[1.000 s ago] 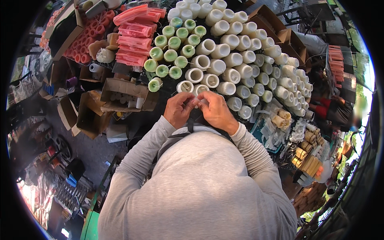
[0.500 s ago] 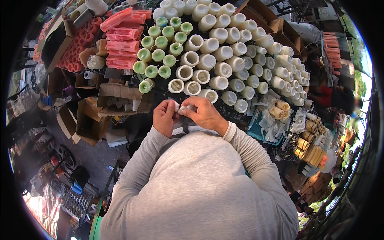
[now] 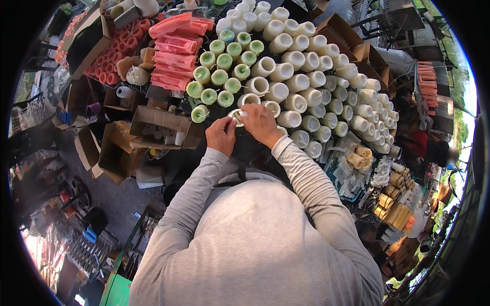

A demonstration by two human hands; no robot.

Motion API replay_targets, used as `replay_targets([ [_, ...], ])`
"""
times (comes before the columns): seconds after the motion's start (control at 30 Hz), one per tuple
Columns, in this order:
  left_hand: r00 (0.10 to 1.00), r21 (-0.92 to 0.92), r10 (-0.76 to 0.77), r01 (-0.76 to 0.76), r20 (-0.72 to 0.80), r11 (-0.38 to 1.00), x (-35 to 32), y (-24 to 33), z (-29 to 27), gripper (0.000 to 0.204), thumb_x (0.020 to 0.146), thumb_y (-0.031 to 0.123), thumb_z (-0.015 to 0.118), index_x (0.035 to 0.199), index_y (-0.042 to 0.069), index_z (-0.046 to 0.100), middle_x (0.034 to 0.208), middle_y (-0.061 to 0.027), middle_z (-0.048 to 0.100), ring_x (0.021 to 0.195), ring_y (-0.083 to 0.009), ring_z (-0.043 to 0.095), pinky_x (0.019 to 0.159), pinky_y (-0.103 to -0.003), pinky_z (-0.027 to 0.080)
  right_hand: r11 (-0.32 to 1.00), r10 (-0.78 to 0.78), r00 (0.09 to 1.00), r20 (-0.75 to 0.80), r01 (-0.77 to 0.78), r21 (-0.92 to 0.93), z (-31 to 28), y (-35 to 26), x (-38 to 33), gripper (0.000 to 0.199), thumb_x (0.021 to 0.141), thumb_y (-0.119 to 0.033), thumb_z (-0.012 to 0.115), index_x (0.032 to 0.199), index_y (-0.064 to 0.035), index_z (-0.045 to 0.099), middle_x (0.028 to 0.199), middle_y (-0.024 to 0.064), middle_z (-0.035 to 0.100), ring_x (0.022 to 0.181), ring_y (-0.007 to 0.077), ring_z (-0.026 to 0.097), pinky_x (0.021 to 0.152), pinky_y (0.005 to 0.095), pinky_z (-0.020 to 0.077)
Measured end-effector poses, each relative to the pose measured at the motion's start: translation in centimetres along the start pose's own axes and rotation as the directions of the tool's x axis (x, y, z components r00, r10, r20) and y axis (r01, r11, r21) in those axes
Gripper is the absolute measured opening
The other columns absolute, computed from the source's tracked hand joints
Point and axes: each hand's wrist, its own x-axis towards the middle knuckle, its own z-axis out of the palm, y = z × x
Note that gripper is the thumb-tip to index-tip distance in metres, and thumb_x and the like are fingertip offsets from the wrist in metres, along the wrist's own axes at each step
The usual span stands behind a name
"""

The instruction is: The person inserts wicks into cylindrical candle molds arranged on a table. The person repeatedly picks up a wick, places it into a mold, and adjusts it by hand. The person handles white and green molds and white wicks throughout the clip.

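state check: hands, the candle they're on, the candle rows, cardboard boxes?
left hand: fingertips pinched at a white candle's rim
right hand: fingers on the same candle
white candle: hollow top showing, between both hands
white candles: stacked in rows
green candles: stacked in rows
cardboard box: open

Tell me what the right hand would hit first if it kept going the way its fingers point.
The right hand points up and left, fingertips already at a white candle. Beyond that, the green candles come next, probably the nearest at the group's lower edge; depth is hard to judge here.
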Motion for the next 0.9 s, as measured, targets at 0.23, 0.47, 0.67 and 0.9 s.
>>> replay_targets([
  [0.23,0.999,-0.022,-0.039,0.039,-0.008,0.999,0.2,-0.8,-0.1,0.015,0.094,0.011,0.077,0.103,-0.001,0.076,0.088,-0.0185,0.074,0.075,-0.0329,0.073,0.069,-0.04,0.057,0.967,0.232,0.973,0.0,-0.231,0.11,-4.7,-1.0,-0.9,0.027,0.089,-0.02,0.076,0.111,-0.0034,0.075,0.106,0.0186,0.076,0.096,0.039,0.072,0.09,0.0464,0.0561],
  [0.47,1.0,-0.01,-0.014,0.015,0.009,1.0,0.7,-1.0,1.1,0.017,0.093,0.009,0.079,0.106,0.0,0.077,0.088,-0.0148,0.075,0.073,-0.0246,0.072,0.07,-0.035,0.057,0.906,0.375,0.925,0.054,-0.378,0.191,-7.5,-3.2,-2.5,0.029,0.09,-0.022,0.078,0.111,-0.0018,0.076,0.102,0.0196,0.077,0.092,0.0372,0.074,0.085,0.0441,0.0569],
  [0.67,0.993,0.106,0.09,-0.098,0.072,0.99,0.3,-2.0,0.1,0.025,0.088,0.007,0.082,0.111,0.004,0.074,0.084,-0.0106,0.068,0.07,-0.0246,0.067,0.065,-0.037,0.054,0.821,0.461,0.876,0.141,-0.481,0.306,-7.9,-3.6,-4.7,0.03,0.089,-0.009,0.077,0.117,0.0012,0.072,0.106,0.0219,0.076,0.093,0.0368,0.075,0.087,0.0443,0.0589],
  [0.9,0.989,0.071,0.114,-0.121,0.093,0.99,1.2,-1.2,-0.8,0.024,0.088,0.007,0.082,0.111,0.003,0.074,0.084,-0.0093,0.067,0.07,-0.0231,0.065,0.065,-0.037,0.054,0.283,0.595,0.731,0.333,-0.579,0.765,-7.2,-2.1,-6.9,0.026,0.097,0.008,0.067,0.123,0.0031,0.068,0.103,0.0103,0.075,0.095,0.0161,0.075,0.082,0.0315,0.0652],
])
